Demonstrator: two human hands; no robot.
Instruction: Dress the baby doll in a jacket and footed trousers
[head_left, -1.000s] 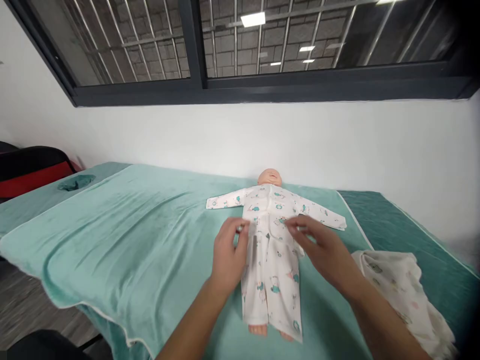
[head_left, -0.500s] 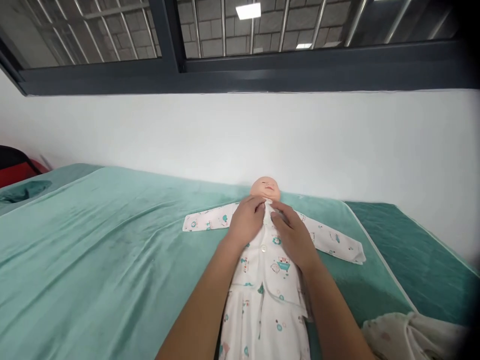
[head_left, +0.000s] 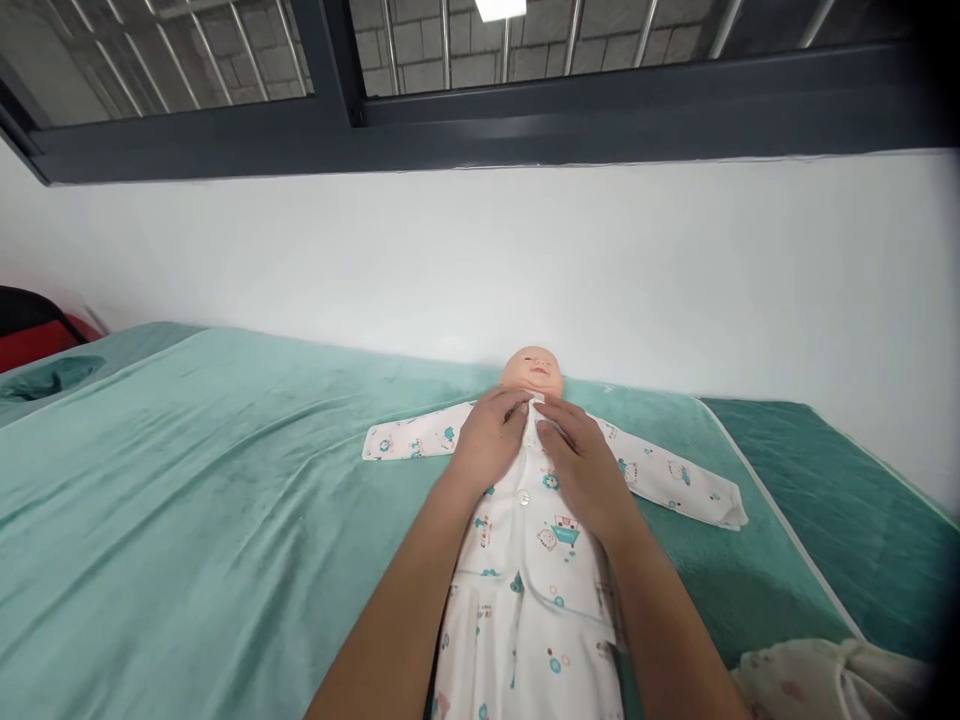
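Note:
A baby doll [head_left: 534, 370] lies face up on a teal towel [head_left: 225, 470], dressed in a white printed romper [head_left: 525, 570] with its sleeves spread out to both sides. My left hand [head_left: 487, 440] and my right hand [head_left: 581, 462] both rest on the doll's chest just below its chin. The fingertips of both hands pinch the romper's front edges at the collar, around the top button. A white button [head_left: 524, 497] shows lower down between my wrists.
A crumpled white printed cloth [head_left: 832, 680] lies at the lower right on the darker green mat [head_left: 832, 500]. A white wall and a dark-framed window stand behind the bed. A red and black seat [head_left: 30, 335] is at the far left.
My hands moved from the romper's waist up to the collar below the doll's chin. My view moved closer to the doll. Over the last half second the hands hardly shifted.

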